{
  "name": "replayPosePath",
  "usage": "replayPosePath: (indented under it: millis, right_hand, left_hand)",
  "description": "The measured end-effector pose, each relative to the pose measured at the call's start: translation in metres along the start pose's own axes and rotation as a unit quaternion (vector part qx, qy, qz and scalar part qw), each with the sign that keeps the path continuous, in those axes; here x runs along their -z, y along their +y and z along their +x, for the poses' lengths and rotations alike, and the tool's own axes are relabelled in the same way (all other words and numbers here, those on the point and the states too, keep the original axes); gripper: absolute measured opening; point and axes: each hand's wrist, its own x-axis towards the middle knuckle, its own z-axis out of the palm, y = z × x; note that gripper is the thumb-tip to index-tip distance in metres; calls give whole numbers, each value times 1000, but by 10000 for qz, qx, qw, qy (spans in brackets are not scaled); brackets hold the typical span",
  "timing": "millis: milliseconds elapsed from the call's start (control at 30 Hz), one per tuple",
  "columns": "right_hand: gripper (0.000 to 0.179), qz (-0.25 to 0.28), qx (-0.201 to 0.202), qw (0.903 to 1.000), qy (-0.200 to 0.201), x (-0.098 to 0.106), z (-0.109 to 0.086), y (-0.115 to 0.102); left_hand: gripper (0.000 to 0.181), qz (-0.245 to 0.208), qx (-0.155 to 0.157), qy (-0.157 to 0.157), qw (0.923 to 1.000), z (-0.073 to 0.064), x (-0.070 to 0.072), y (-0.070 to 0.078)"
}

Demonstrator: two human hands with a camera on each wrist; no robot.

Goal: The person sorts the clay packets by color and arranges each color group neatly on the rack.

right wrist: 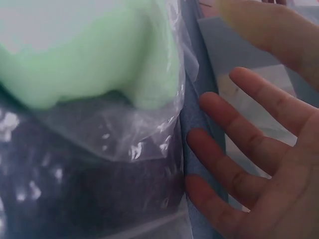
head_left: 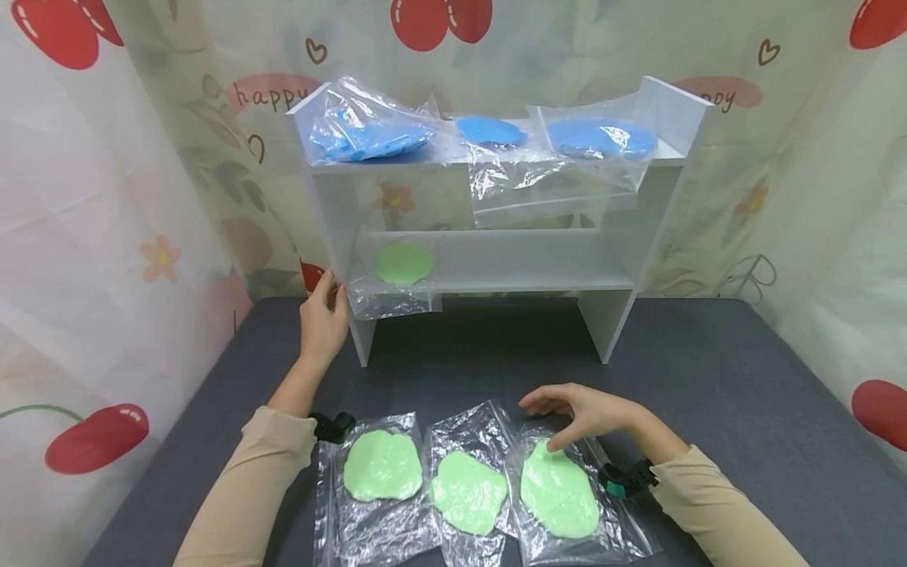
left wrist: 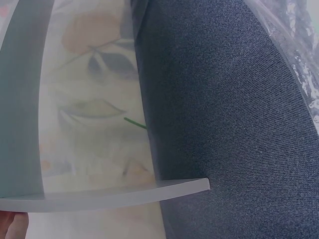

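At the outer left side of a small white two-tier shelf (head_left: 489, 260), my left hand (head_left: 323, 319) has its fingertips against the side panel (left wrist: 104, 199). Only a bit of that hand shows in the left wrist view. My right hand (head_left: 584, 413) hovers with spread, relaxed fingers (right wrist: 239, 134) over the top of the right-hand clear bag, which has a flat light green piece (head_left: 560, 492) in it. To its left lie two more bagged green pieces, a middle one (head_left: 469, 492) and a left one (head_left: 383, 466). Another bagged green piece (head_left: 404, 264) rests on the lower tier's left end, its bag overhanging the front.
Clear bags with blue pieces lie on the top tier: left (head_left: 375, 140), middle (head_left: 491, 131) and right (head_left: 602, 139). Bag ends hang over its front edge. The shelf stands on a dark grey table (head_left: 708, 378), with printed curtains (head_left: 794, 181) behind and at the sides.
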Motion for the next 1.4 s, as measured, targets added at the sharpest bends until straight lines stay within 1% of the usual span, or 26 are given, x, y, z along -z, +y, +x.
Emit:
replayPosePath:
  millis: [100, 200, 333, 500, 667, 833, 1033, 1133, 1400]
  right_hand:
    - [67, -178, 5, 9998, -2, 0, -4, 3]
    - [70, -491, 3, 9988, 5, 0, -7, 5]
    - [73, -796, -104, 9968, -26, -1, -11, 7]
    - [76, -904, -207, 9956, -99, -5, -13, 8]
    - [76, -983, -134, 9950, -97, -7, -12, 9]
    - [74, -945, -58, 9955, -105, -7, -11, 10]
    - [69, -642, -298, 9974, -143, -7, -9, 9]
    - [67, -616, -347, 9974, -121, -8, -9, 9]
    - [59, -387, -198, 9991, -5, -9, -8, 8]
  left_hand:
    - [42, 13, -24, 14, 10000, 1, 0, 0]
    - [41, 3, -44, 35, 10000, 1, 0, 0]
    - [41, -16, -66, 78, 9999, 1, 0, 0]
    - [41, 0, -65, 82, 9999, 1, 0, 0]
    - [41, 6, -39, 63, 10000, 1, 0, 1]
    - [40, -42, -25, 77, 10000, 1, 0, 2]
    - [39, -48, -21, 102, 9999, 1, 0, 2]
    - [39, -45, -20, 103, 9999, 0, 0, 2]
    - [40, -36, 58, 53, 10000, -1, 0, 2]
